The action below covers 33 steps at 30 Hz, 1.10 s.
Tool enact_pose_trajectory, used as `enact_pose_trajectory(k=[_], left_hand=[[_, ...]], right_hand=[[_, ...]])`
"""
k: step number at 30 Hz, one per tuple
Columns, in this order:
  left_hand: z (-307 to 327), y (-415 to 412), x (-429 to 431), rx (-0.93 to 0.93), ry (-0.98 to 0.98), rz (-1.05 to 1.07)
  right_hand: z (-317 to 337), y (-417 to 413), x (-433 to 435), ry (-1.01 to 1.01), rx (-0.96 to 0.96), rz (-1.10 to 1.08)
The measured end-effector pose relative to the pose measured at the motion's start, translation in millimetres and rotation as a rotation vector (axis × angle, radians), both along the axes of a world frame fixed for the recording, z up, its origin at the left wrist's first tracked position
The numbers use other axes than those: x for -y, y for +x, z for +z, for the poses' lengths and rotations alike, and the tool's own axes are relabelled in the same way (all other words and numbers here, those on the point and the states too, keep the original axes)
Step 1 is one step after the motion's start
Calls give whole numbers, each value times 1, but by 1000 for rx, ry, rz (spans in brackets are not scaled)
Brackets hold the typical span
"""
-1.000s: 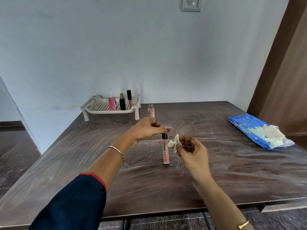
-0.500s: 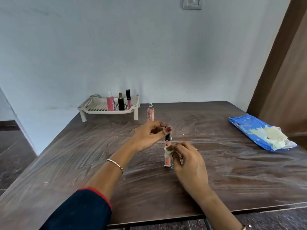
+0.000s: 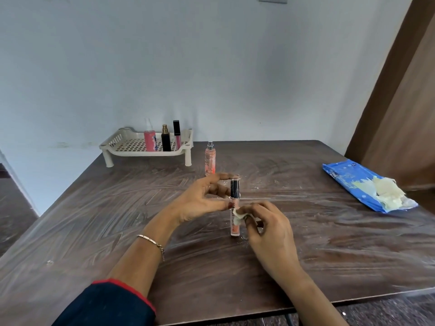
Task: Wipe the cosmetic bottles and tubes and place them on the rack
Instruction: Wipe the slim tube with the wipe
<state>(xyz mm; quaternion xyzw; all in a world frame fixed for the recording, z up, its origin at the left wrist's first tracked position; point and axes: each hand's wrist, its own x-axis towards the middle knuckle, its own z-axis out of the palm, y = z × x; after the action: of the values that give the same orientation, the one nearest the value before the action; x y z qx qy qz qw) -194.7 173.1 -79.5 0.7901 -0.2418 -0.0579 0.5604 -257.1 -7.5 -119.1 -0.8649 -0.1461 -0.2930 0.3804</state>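
Between the hands, the slim black-capped pink gloss tube [image 3: 235, 191] stands on the dark wooden counter [image 3: 353, 243], pinched steady by the left hand [image 3: 202, 198] so the right hand [image 3: 270, 229], gripping a crumpled white wipe [image 3: 239, 215], can rub it.

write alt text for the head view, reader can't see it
A left hand holds a lip gloss tube upright on a brown table while the right hand presses a wipe to it. Behind stand a peach spray bottle and a white rack with three cosmetics; a blue wipes pack lies right.
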Motion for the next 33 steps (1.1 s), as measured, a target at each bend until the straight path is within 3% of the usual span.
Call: enact_pose_trajectory(k=[4,8,10,17,20,27,33], left_hand=[[-4,-1,3,22,52,0],[-7,-2,7,-7,41,14],[-8,-3,8,-7,22,5],[-9,-8,13,36,3,20],[-9,-8,11,27,-14,19],[-7,-11,13,45,-19,8],[-8,-8,15,82,27,17]], right_hand=[[0,0,1,54,-32,18],[15,8,5,416,-60,4],[26,15,6,424,27,-18],[35,29,0,-177,310,-63],[25,24,-2,-344,311,-30],[20,5,-2,-457,183,-5],[43,18,-2,-520,232,-79]])
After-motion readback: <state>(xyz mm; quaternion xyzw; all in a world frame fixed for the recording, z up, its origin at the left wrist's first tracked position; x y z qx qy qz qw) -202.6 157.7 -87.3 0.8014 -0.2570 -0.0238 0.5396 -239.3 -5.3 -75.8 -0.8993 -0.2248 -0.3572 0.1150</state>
